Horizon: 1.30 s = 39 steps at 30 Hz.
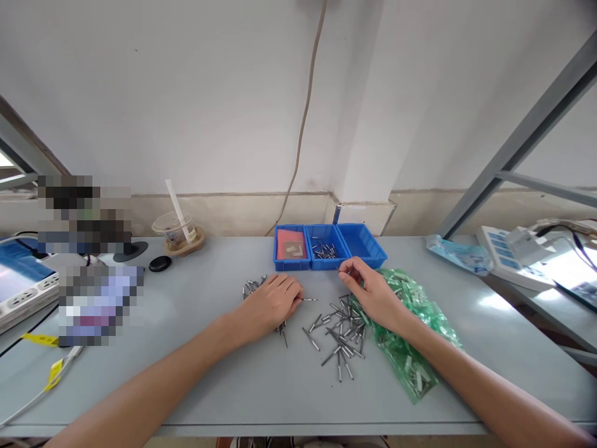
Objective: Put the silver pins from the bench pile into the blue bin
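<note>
Right grip (368,289) pinched on a pin beside blue trays (329,247): middle tray with pins, right bare.

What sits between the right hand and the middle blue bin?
Nothing visible. The right hand hovers just in front of the middle bin, with bare table between them; the pins lie nearer the person.
</note>
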### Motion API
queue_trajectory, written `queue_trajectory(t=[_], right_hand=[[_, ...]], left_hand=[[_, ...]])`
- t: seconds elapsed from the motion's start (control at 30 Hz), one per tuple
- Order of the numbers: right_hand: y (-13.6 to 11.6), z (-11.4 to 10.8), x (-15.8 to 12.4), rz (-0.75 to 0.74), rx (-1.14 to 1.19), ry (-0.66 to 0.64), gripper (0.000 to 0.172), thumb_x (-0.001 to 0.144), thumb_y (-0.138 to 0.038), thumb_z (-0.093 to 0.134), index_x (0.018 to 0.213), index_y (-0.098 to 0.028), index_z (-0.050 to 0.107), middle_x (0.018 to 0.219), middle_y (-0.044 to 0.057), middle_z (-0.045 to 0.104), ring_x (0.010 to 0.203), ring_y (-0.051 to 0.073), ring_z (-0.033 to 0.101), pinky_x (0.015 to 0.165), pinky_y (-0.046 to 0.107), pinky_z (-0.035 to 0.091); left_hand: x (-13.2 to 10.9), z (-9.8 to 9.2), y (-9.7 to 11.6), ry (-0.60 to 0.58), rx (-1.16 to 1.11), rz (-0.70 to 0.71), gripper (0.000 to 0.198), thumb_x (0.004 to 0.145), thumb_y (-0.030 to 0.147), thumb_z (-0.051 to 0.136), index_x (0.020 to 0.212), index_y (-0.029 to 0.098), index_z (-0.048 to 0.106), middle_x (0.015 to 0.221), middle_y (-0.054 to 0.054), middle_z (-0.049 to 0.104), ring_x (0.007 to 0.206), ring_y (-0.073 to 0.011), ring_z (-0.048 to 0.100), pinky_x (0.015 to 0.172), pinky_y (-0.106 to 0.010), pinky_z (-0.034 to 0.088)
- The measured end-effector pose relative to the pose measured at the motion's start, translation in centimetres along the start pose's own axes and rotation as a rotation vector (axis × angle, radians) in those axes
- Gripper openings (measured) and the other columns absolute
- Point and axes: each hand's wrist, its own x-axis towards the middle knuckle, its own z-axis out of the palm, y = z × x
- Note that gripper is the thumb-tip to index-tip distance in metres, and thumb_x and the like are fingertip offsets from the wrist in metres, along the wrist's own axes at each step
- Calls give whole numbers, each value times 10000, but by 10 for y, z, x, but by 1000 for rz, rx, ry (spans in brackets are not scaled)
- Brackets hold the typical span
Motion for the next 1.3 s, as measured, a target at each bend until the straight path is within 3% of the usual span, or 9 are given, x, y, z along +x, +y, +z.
queue_trajectory(t=[0.3, 0.53, 0.73, 1.0, 1.3], right_hand=[[3, 2, 2, -14, 9, 22, 179, 1059, -411, 492, 1027, -258, 580, 870, 17, 615, 762, 215, 553, 701, 350, 462], [5, 2, 3, -3, 13, 36, 175, 1057, -410, 500, 1027, -255, 574, 868, 5, 618, 761, 206, 554, 708, 341, 451], [4, 3, 3, 10, 13, 51, 200, 1053, -441, 497, 1032, -260, 581, 861, 6, 614, 753, 210, 549, 689, 339, 445], [1, 4, 9, 17, 96, 77, 211, 1029, -460, 535, 1001, -258, 590, 888, 25, 638, 804, 221, 585, 709, 350, 477], [-5, -8, 16, 172, 397, 43, 214, 967, -437, 646, 923, -239, 579, 886, 23, 693, 848, 220, 727, 857, 399, 565]], left_hand=[[0, -3, 1, 16, -95, -30, 202, 1135, 188, 388, 1023, 183, 556, 980, -50, 621, 875, -207, 540, 839, -360, 447], [0, -7, 2, 31, -63, -16, 201, 1135, 171, 377, 1199, 165, 567, 1110, -89, 639, 969, -234, 561, 867, -378, 468], [-1, -10, -1, 52, -25, -13, 313, 1124, 143, 342, 1341, 171, 566, 1131, -112, 626, 1008, -249, 567, 919, -414, 498], [-1, -13, -4, 57, -30, -34, 234, 1127, 169, 379, 1181, 169, 607, 1100, -101, 630, 1007, -246, 559, 913, -402, 486], [0, -10, -8, 74, -68, -92, 141, 1118, 189, 463, 1118, 179, 604, 1092, -72, 657, 1029, -234, 577, 925, -391, 461]])
